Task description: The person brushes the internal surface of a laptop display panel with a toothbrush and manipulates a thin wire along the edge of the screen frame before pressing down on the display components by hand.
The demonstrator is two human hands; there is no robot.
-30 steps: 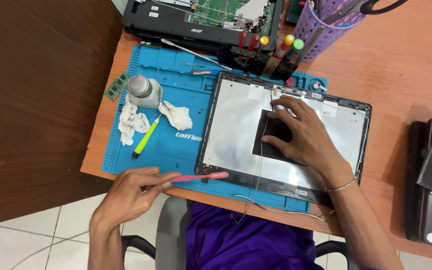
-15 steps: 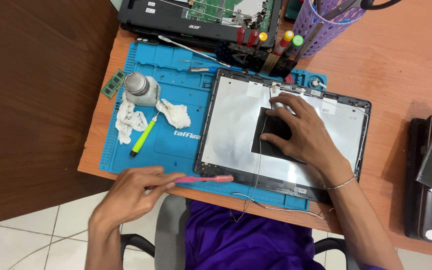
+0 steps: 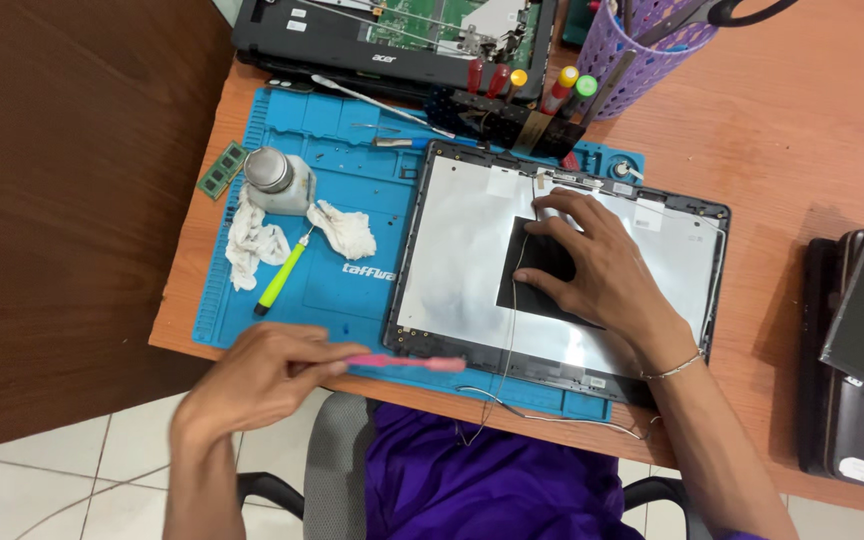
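Observation:
A laptop lid back cover (image 3: 457,255), silver inside with a black frame, lies on a blue repair mat (image 3: 342,205). My right hand (image 3: 592,270) rests flat on a black square patch (image 3: 532,270) in the middle of the cover, fingers spread, a thin bracelet on the wrist. My left hand (image 3: 252,375) is at the desk's near edge and holds a pink stick-like tool (image 3: 407,362) that points right along the cover's lower left corner. A thin wire (image 3: 512,400) trails from the cover over the desk edge.
On the mat lie a small metal-capped bottle (image 3: 274,180), white cloth scraps (image 3: 252,240), a yellow-green tool (image 3: 282,275) and a green memory stick (image 3: 220,170). An opened black laptop base (image 3: 392,40) sits at the back, beside screwdrivers (image 3: 527,90) and a purple basket (image 3: 652,50). Dark devices (image 3: 862,340) lie at right.
My left hand has shifted slightly with the pink tool near the cover's lower left corner. My right hand stays on the black patch.

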